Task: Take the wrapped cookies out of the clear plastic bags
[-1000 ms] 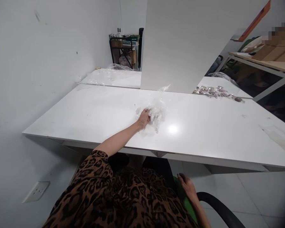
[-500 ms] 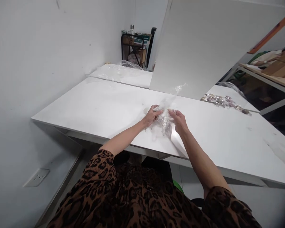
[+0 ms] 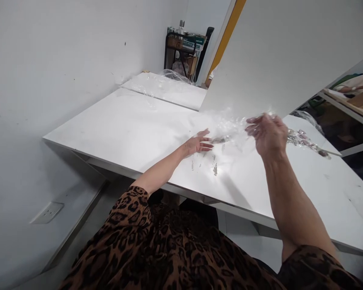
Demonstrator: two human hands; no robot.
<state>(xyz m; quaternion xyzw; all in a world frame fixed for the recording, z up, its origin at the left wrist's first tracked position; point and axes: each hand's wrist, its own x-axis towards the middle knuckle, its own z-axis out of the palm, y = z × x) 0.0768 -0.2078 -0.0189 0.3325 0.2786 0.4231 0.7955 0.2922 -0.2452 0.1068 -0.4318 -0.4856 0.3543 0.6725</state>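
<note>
My left hand (image 3: 198, 145) is over the white table (image 3: 133, 133) with its fingers spread, at the near end of a crumpled clear plastic sheet (image 3: 230, 125). Just past its fingertips is a dark, narrow item (image 3: 220, 139), blurred, seemingly in or under the plastic; its kind cannot be made out. My right hand (image 3: 270, 135) is raised off the tabletop to the right, its fingers closed on the plastic and smeared by motion. Small greyish flecks (image 3: 215, 169) show on the table below the plastic.
Several wrapped brownish pieces (image 3: 305, 141) lie on the right of the table. A tall white panel (image 3: 269, 52) rises behind my hands. More clear plastic (image 3: 175, 75) lies at the far left, before a black rack (image 3: 181, 48). A wall (image 3: 78, 60) borders the left.
My hands were close together on the bunched plastic. The right hand has moved up and right, drawing the plastic out; the left hand's fingers have spread. The view has shifted slightly.
</note>
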